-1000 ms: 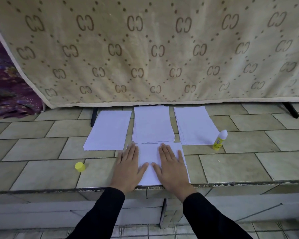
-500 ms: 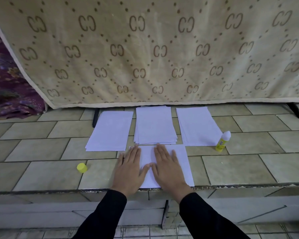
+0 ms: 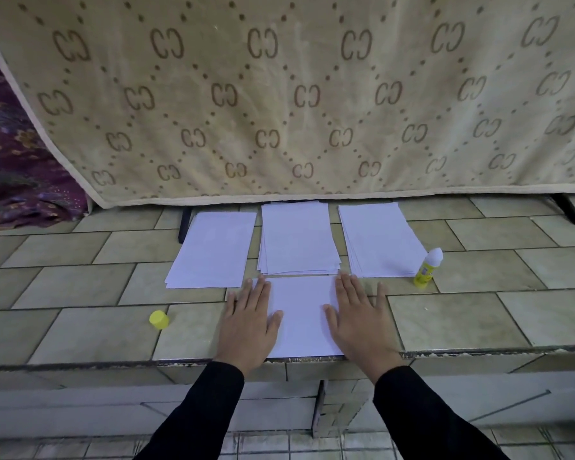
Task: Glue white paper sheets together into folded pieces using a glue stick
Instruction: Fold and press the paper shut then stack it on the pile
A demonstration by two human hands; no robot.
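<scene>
The white sheet point(image 3: 301, 315) is pressed flat at the tiled ledge's point(image 3: 80, 327) 6 o'clock edge by the left hand point(image 3: 246, 325) and right hand point(image 3: 359, 325), fingers straight; the glue stick point(image 3: 427, 268) is seen at 2 o'clock.

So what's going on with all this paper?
A person is pressing both hands flat on a white sheet at the near edge of a tiled ledge, left hand on its left side, right hand on its right. Three stacks of white paper lie behind it. A glue stick stands untouched by the right stack, and a yellow cap lies apart on the left.
</scene>
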